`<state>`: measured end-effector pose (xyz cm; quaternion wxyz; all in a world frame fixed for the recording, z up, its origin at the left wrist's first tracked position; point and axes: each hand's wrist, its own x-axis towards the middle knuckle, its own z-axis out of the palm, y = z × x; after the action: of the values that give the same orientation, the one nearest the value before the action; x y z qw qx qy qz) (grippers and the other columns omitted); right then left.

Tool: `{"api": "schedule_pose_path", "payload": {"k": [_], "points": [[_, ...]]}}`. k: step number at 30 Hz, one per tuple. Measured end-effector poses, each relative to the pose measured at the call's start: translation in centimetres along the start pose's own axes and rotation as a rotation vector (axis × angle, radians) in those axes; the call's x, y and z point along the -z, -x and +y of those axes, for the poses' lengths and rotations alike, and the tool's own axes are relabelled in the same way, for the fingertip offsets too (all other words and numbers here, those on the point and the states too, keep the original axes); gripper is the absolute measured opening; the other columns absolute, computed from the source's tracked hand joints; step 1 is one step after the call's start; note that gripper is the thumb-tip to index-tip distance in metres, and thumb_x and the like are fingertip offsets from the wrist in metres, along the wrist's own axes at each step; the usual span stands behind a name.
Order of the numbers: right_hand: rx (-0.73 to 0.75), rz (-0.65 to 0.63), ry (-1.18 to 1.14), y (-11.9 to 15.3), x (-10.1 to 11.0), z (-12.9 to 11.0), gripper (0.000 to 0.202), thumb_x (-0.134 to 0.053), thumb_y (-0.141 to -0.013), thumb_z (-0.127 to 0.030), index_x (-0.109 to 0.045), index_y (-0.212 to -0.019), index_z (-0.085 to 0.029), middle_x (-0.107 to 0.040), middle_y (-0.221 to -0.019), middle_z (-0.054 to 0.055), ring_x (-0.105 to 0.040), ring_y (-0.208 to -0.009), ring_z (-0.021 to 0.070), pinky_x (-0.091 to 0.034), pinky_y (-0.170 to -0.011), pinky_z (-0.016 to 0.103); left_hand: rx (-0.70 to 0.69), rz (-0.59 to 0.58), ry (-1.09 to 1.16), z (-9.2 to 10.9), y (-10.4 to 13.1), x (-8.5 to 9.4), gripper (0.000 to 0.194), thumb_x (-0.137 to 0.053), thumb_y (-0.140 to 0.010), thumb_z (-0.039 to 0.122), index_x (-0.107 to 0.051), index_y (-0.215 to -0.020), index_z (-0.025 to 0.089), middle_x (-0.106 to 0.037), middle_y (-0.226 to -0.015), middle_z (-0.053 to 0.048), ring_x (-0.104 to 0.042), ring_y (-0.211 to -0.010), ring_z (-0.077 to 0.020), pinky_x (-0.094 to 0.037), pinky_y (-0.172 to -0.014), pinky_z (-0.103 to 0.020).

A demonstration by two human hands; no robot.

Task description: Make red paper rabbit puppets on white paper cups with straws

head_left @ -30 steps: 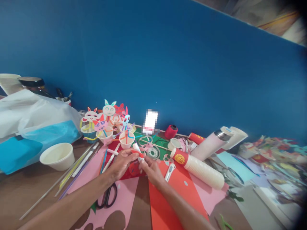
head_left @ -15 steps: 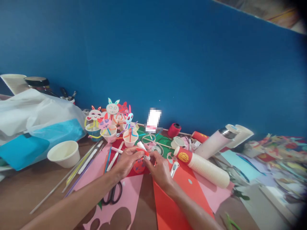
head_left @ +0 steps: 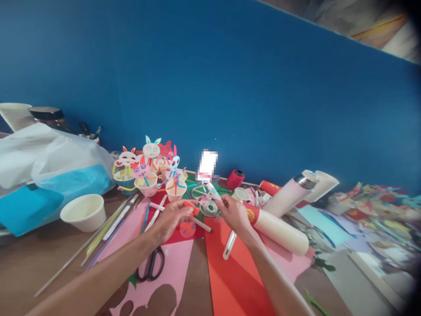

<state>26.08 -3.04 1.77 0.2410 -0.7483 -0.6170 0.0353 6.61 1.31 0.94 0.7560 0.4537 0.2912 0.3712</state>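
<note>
My left hand point(head_left: 170, 220) pinches a small orange-red paper piece point(head_left: 190, 207) between thumb and fingertips. Just below it, a round orange-red paper cutout point(head_left: 187, 229) with drawn marks lies on red paper. My right hand point(head_left: 235, 213) is closed on a slim white tube point(head_left: 213, 192), which points up and to the left; its exact kind is unclear. Under the right wrist lies a white utility knife point(head_left: 229, 245), partly hidden by that hand. A white stick point(head_left: 204, 225) rests beside the round cutout. Black-handled scissors point(head_left: 151, 264) lie below my left forearm.
Paper cups with animal-faced figures point(head_left: 151, 149) stand at the back. A stack of paper cups point(head_left: 283, 232) lies on its side at right, near a thermos point(head_left: 289, 195). Left are a white bowl point(head_left: 83, 213) and several sticks. Orange-red paper point(head_left: 238, 276) covers the front middle.
The hands have parted. My right hand has moved right and up, taking the white tube away from the orange-red paper piece, which stays in my left hand. The view has shifted slightly.
</note>
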Motion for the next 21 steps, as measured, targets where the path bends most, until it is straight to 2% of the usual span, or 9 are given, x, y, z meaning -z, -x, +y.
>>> {"api": "schedule_pose_path", "payload": {"k": [3,6,12,16,18,21], "points": [[-0.126,-0.054,0.321,-0.8,0.6,1.3,0.034,-0.036,-0.084,-0.041,-0.059,-0.082,-0.017,-0.063,-0.074,0.009,-0.060,-0.071,0.0214,-0.035,-0.058,0.027,0.004,0.048,-0.054,-0.3,-0.4,0.5,0.012,-0.061,-0.066,0.024,-0.062,-0.072,0.013,-0.064,-0.070,-0.005,-0.059,-0.067,-0.0162,-0.046,-0.060,-0.028],[-0.174,-0.116,0.455,-0.9,0.2,1.7,0.037,-0.033,-0.085,-0.040,-0.060,-0.087,-0.015,-0.064,-0.080,0.015,-0.061,-0.075,0.0253,-0.038,-0.061,0.031,0.007,0.073,-0.102,-0.5,-0.7,0.8,0.013,-0.060,-0.067,0.025,-0.059,-0.069,0.013,-0.062,-0.064,-0.002,-0.057,-0.055,-0.0126,-0.045,-0.056,-0.025],[-0.206,-0.221,0.505,-0.9,-1.1,1.9,0.033,-0.039,-0.083,-0.033,-0.064,-0.088,-0.013,-0.064,-0.085,0.018,-0.060,-0.084,0.0268,-0.040,-0.069,0.036,-0.047,0.084,-0.168,-0.5,-0.9,1.2,0.015,-0.057,-0.070,0.026,-0.060,-0.072,0.012,-0.061,-0.064,-0.002,-0.056,-0.056,-0.0102,-0.043,-0.056,-0.022],[-0.207,-0.260,0.511,-1.1,-1.1,2.1,0.035,-0.042,-0.082,-0.037,-0.065,-0.086,-0.011,-0.064,-0.087,0.020,-0.060,-0.085,0.0288,-0.040,-0.069,0.036,-0.048,0.076,-0.176,-0.7,-1.0,1.5,0.015,-0.055,-0.071,0.026,-0.059,-0.071,0.012,-0.060,-0.064,-0.002,-0.055,-0.056,-0.0099,-0.043,-0.055,-0.022],[-0.211,-0.251,0.511,-1.1,-0.5,2.0,0.038,-0.043,-0.080,-0.041,-0.066,-0.083,-0.011,-0.064,-0.085,0.020,-0.060,-0.083,0.0303,-0.041,-0.066,0.036,-0.044,0.078,-0.184,-0.7,-1.0,1.5,0.013,-0.055,-0.070,0.025,-0.059,-0.071,0.012,-0.058,-0.062,-0.001,-0.053,-0.054,-0.0095,-0.043,-0.055,-0.022],[-0.181,-0.140,0.440,-0.8,0.5,1.5,0.039,-0.040,-0.081,-0.044,-0.065,-0.085,-0.015,-0.065,-0.080,0.015,-0.061,-0.078,0.0287,-0.040,-0.063,0.034,-0.049,0.060,-0.214,-0.6,-1.0,1.2,0.012,-0.056,-0.069,0.025,-0.059,-0.069,0.013,-0.056,-0.058,0.001,-0.052,-0.052,-0.0093,-0.041,-0.053,-0.021]]}}
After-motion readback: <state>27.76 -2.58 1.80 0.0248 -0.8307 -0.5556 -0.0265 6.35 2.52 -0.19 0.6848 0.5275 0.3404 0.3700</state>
